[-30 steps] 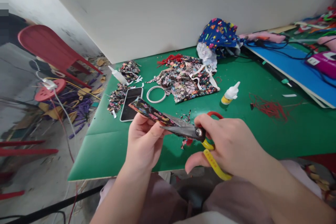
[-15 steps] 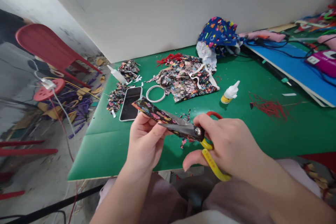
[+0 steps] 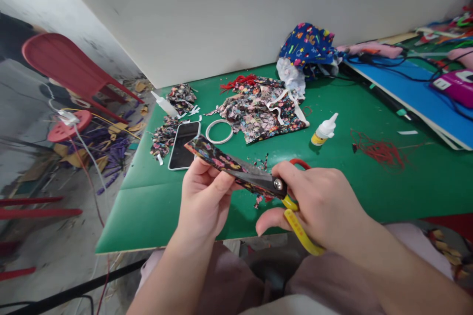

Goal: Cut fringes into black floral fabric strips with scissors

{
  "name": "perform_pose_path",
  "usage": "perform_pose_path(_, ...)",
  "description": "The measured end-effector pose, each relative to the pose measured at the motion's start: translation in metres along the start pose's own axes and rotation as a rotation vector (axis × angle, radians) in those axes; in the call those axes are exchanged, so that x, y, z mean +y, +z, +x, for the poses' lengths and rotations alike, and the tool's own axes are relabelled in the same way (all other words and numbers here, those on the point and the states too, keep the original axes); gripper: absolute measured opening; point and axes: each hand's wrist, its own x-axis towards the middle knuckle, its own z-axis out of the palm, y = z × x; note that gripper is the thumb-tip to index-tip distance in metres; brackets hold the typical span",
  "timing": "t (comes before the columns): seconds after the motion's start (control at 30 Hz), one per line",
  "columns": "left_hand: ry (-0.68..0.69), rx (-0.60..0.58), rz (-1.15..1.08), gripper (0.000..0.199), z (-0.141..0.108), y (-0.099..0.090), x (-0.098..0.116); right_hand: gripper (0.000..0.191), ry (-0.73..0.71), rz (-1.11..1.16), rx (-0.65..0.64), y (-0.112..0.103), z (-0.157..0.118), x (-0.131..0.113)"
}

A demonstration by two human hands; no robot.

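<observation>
My left hand [image 3: 207, 194] pinches a narrow strip of dark floral fabric [image 3: 218, 160] between thumb and fingers, above the green table [image 3: 155, 206]. In my right hand [image 3: 318, 189] is a pair of scissors [image 3: 278, 185] with yellow and red handles. Their blades lie along the strip, pointing toward my left fingers; part of the blades is hidden by the fabric. Small fabric scraps [image 3: 260, 199] lie below the blades. Just beyond my left hand are a phone [image 3: 184, 145] and a roll of white tape [image 3: 219, 132].
Crumpled floral cloth [image 3: 258, 113] lies behind my hands. A small glue bottle [image 3: 324, 130] stands to the right, near tangled red thread [image 3: 384, 150]. Another white bottle [image 3: 164, 105] leans on scraps at the left. A blue board [image 3: 417, 93] with cables lies far right; a red chair [image 3: 77, 64] stands left.
The scissor blade that lay across the front of the strip near my left thumb no longer shows there. Both hands have hardly moved.
</observation>
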Motion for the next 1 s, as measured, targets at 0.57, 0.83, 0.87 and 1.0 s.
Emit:
perform_pose_path(0.57, -0.013, -0.002, 0.017, 0.021, 0.001, -0.002, 0.000, 0.053, 0.038, 0.167, 0.025, -0.001, 0.001, -0.001)
perform_pose_path(0.83, 0.029, 0.026, 0.109, 0.015, 0.001, -0.003, -0.002, 0.042, 0.269, 0.680, -0.032, 0.003, -0.004, 0.017)
perform_pose_path(0.87, 0.041, 0.018, 0.134, 0.015, 0.001, -0.004, -0.003, 0.037, 0.304, 0.769, -0.040, 0.004, -0.004, 0.018)
perform_pose_path(1.0, 0.024, -0.055, 0.231, 0.018, -0.004, -0.007, -0.012, 0.024, 0.396, 1.062, 0.111, 0.008, 0.001, 0.014)
